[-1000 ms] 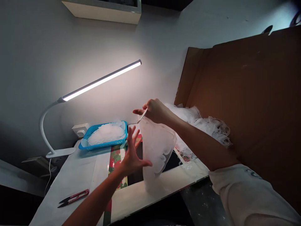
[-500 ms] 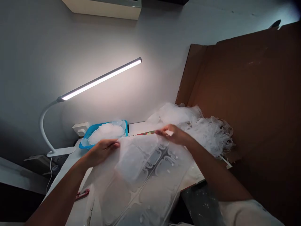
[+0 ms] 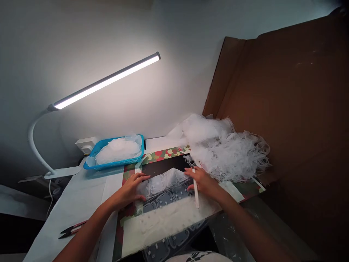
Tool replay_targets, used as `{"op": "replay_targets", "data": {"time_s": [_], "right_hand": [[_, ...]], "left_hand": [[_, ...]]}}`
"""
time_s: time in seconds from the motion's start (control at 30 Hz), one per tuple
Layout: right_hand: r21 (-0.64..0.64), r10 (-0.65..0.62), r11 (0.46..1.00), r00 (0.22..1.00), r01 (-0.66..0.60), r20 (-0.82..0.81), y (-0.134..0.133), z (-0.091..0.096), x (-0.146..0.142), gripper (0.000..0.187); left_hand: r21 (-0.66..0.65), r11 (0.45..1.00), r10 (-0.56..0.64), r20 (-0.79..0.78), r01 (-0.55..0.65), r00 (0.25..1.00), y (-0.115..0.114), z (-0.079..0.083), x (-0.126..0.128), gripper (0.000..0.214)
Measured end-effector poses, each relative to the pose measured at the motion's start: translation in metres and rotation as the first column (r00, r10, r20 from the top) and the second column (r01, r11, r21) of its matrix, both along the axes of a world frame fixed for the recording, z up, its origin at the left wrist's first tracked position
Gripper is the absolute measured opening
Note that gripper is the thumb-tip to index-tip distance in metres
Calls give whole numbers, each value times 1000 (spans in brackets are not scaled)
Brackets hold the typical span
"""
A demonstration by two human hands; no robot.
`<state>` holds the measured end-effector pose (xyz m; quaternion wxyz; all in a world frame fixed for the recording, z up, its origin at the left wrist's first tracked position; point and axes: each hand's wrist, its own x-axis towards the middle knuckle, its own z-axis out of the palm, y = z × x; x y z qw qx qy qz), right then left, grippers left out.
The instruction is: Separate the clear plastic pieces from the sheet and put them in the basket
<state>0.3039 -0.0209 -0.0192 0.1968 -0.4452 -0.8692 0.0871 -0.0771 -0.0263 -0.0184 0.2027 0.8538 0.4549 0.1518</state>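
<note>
From where I stand the job looks partly through. The person's left hand (image 3: 133, 188) lies flat with its fingers spread, pressing down the near-left part of a translucent moulded sheet (image 3: 163, 198) that is laid out on the camouflage-patterned mat (image 3: 163, 154) in the middle of the table (image 3: 79, 198). The right hand (image 3: 201, 182) rests on the sheet's right side, its fingers mostly stretched out but with a slim white stick (image 3: 195, 193) tucked between them (how firm that hold is I can't quite make out). The rounded shapes in the sheet appear to be all in place, so this one seems barely begun, if at all. What counts as done sits further back: a blue basket (image 3: 89, 166) behind the left hand is heaped with pale separated pieces, and a big tangle of leftover webbing (image 3: 234, 154) is piled to the right against the cardboard (image 3: 286, 109). A pair of red-handled snips (image 3: 71, 229) lies untouched near the table's left edge, under the lit desk lamp (image 3: 106, 82).
</note>
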Motion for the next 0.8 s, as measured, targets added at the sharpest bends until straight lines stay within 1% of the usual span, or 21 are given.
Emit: {"op": "replay_targets", "data": {"time_s": [0.03, 0.07, 0.1, 0.13, 0.2, 0.27, 0.3, 0.37, 0.4, 0.47, 0.5, 0.53, 0.6, 0.67, 0.73, 0.8], "right_hand": [[-22, 52, 998, 998, -53, -39, 6, -5, -5, 44], [-52, 57, 997, 995, -61, -80, 13, -10, -10, 36], [-90, 9, 996, 993, -20, -118, 20, -13, -15, 25], [-131, -75, 990, 986, 55, -146, 27, -16, -18, 18], [-202, -263, 952, 951, 228, -163, 42, -17, -20, 21], [-217, -396, 906, 908, 362, -138, 53, -15, -19, 17], [-209, -431, 892, 894, 401, -123, 58, -14, -18, 14], [-187, -475, 872, 875, 453, -96, 61, -13, -16, 9], [-175, -494, 862, 866, 475, -83, 61, -14, -15, 8], [-145, -527, 844, 848, 516, -52, 58, -15, -12, 10], [-130, -546, 832, 837, 539, -27, 55, -16, -11, 14], [-118, -566, 818, 824, 563, 4, 54, -17, -9, 18], [-106, -591, 798, 804, 594, 57, 53, -17, -2, 27], [-100, -601, 791, 797, 604, 56, 57, -17, 8, 31], [-105, -591, 804, 806, 586, -26, 63, -14, 20, 28], [-166, -556, 831, 809, 532, -191, 68, -11, 31, 23]], "left_hand": [[31, 999, 13, 29, -14, 999, -6, -5, -2, 49], [59, 998, 35, 54, -38, 998, -10, -8, -2, 35], [83, 994, 63, 68, -69, 996, -11, -11, -1, 27], [106, 987, 111, 65, -118, 992, -10, -11, 2, 25], [153, 956, 247, 27, -249, 969, -1, -8, 10, 31], [198, 912, 369, -15, -359, 929, 15, 1, 19, 35], [217, 894, 407, -23, -393, 913, 23, 6, 24, 36], [254, 870, 443, -21, -424, 896, 35, 12, 36, 36], [292, 852, 457, -12, -434, 889, 36, 13, 43, 37], [389, 809, 470, 22, -441, 882, 27, 6, 62, 42], [439, 788, 464, 39, -432, 885, 16, -1, 72, 45], [458, 792, 435, 40, -404, 899, 4, -10, 81, 47], [420, 863, 323, -36, -279, 946, -20, -28, 95, 57], [352, 925, 208, -158, -142, 965, -36, -39, 98, 70], [285, 958, 108, -238, -37, 965, -38, -39, 91, 73], [244, 968, 19, -275, 50, 961, -33, -31, 80, 71]]}}
